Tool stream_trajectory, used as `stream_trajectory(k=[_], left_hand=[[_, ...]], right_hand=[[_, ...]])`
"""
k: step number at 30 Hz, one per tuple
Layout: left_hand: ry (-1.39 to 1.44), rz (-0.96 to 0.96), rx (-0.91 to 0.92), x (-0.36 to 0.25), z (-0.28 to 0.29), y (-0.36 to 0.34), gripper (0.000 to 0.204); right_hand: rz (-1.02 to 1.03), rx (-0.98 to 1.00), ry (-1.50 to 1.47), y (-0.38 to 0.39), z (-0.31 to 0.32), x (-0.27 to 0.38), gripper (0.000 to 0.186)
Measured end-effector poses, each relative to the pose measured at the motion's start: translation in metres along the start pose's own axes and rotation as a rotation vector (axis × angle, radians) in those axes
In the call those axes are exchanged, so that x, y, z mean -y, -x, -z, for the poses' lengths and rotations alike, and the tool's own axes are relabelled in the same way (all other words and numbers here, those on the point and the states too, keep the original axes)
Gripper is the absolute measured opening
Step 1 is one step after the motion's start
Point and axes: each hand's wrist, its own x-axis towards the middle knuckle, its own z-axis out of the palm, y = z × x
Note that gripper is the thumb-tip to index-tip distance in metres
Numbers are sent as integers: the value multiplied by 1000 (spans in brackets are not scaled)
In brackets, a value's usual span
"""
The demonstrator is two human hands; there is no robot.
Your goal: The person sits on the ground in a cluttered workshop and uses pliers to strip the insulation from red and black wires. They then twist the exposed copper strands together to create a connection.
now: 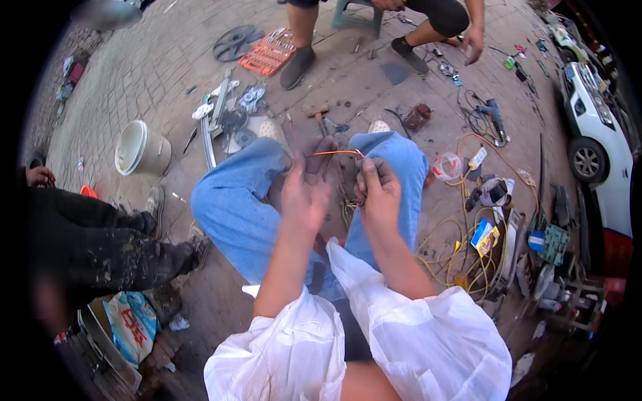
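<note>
My left hand [307, 184] is blurred, palm partly up and fingers loosely spread, beside the left part of a thin orange wire [334, 152]. My right hand [380, 187] pinches the wire's right part, where a short pale tip shows. Both hands are held between my bent knees in blue jeans [234, 194]. Small metal items on the ground beneath are partly hidden by the hands.
Two other people are near: legs with sneakers [297, 67] ahead, dark trousers [120, 247] at left. Around me lie a white bucket [150, 150], orange socket case [267, 52], metal rails [217, 113], heat-gun-like tool [493, 117] and yellow cords [441, 257]. A white car [605, 200] stands right.
</note>
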Motion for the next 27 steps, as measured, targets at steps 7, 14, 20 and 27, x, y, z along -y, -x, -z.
stream_trajectory(k=[7, 14, 20, 27], left_hand=[[18, 217, -84, 42, -37, -53, 33], [-124, 243, -42, 65, -57, -77, 34], [-251, 264, 58, 79, -55, -94, 28], [-299, 294, 70, 80, -60, -85, 22]], right_hand=[[-305, -21, -684, -63, 21, 25, 15], [-326, -33, -864, -81, 40, 36, 13], [-277, 46, -1027, -85, 58, 33, 12], [-259, 45, -1003, -82, 71, 21, 13]])
